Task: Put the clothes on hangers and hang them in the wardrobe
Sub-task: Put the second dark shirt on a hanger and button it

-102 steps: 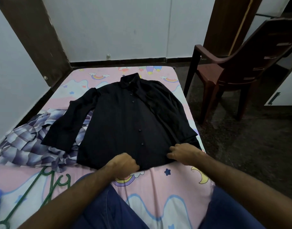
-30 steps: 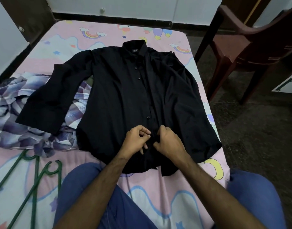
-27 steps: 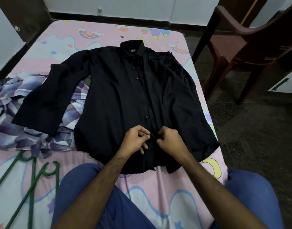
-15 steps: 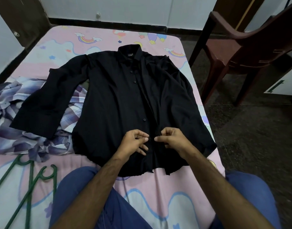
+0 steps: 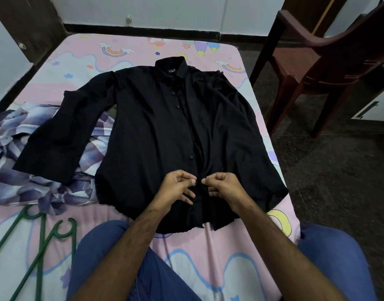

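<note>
down at the near end of the bed (image 5: 219, 268), the black shirt (image 5: 160, 135) lies flat, front up, collar pointing away from the person and hem toward them, so its long axis and button line run straight out from the body. left hand (image 5: 177, 189) and right hand (image 5: 224, 185) sit side by side on the placket low down, each grip pinching the fabric edge, thumbs nearly touching, looks like buttoning work to me. green hangers (image 5: 41, 242) lie off to the left, nearer the left hand. checked shirt (image 5: 30, 170) is partly under the black sleeve.
</note>
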Tool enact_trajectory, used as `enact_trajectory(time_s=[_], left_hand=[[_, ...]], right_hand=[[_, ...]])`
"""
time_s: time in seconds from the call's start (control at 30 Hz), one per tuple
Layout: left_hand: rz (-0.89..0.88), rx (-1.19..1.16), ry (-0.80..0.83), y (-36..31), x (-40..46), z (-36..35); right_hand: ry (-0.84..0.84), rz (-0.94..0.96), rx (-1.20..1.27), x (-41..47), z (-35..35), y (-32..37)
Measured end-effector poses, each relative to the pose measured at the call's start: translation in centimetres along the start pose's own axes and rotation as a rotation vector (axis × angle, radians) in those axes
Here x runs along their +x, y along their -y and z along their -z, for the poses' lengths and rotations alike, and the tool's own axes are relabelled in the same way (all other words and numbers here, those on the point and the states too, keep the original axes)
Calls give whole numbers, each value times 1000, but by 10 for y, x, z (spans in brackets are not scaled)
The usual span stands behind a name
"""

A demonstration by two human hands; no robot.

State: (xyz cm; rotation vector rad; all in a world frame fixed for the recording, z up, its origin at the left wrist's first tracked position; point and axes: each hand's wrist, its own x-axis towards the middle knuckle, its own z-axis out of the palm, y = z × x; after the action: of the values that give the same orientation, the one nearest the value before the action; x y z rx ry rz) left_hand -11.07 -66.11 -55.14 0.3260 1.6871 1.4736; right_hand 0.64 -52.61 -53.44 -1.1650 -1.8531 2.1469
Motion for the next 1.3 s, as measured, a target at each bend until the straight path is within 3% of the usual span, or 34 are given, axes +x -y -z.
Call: enact_trajectory(time_s=[0.6, 1.17, 1.3], left_hand=[[-68, 93, -66, 4, 0, 0], [-95, 154, -139, 6, 5, -2], [-88, 120, -146, 3, 3, -3]], right_hand=[[-166, 175, -152, 3, -18, -22], [-55, 205, -75, -1, -10, -23], [-124, 218, -122, 3, -16, -26]])
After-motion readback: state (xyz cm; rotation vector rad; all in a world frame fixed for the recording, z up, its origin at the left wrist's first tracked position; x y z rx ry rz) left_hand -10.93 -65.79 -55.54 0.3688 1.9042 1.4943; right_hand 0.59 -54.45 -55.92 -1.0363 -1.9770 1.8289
